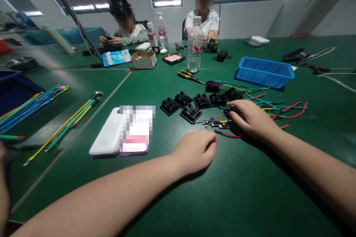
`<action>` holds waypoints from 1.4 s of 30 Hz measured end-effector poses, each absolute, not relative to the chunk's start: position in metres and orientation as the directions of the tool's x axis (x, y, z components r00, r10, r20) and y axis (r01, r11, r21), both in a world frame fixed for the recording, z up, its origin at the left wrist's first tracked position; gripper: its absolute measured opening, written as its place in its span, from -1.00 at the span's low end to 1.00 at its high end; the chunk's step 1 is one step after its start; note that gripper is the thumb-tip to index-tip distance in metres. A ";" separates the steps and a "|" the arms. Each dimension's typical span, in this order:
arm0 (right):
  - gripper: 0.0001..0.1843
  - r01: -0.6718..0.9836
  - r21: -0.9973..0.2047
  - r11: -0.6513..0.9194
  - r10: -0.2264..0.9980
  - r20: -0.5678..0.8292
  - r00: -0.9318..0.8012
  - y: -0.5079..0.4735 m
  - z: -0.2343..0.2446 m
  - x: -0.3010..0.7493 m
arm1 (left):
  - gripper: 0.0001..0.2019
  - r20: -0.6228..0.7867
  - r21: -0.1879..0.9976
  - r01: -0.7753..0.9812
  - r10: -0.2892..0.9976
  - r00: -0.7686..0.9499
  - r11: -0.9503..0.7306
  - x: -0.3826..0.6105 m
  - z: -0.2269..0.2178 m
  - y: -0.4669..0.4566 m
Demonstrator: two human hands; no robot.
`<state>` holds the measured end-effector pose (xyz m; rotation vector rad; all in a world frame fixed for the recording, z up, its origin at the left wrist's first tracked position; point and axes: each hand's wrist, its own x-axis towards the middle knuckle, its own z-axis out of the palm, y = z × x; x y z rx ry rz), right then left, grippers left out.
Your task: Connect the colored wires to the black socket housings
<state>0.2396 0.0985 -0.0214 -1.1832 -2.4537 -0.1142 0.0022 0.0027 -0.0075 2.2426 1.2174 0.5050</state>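
Observation:
My right hand (251, 118) lies on a black connector block (233, 112) fitted with coloured wires (278, 109), fingers curled over it. My left hand (196, 150) rests on the green table (222, 192) with its fingers curled; its fingertips meet by the end of a red wire (226, 134). I cannot make out whether it pinches that wire. Several black connector blocks (190, 113) lie in a row just beyond both hands.
A white power bank (104, 133) and a phone (137, 129) lie left of my hands. Yellow, green and blue wire bundles (69, 120) lie further left. A blue bin (264, 71), pliers (189, 77) and a water bottle (195, 46) stand behind. Two people sit across the table.

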 end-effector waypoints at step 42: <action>0.13 0.791 -0.222 0.570 0.795 -0.091 -0.599 0.140 -0.006 0.323 | -0.88 0.037 0.591 0.661 0.834 0.550 -0.462 0.000 -0.008 0.003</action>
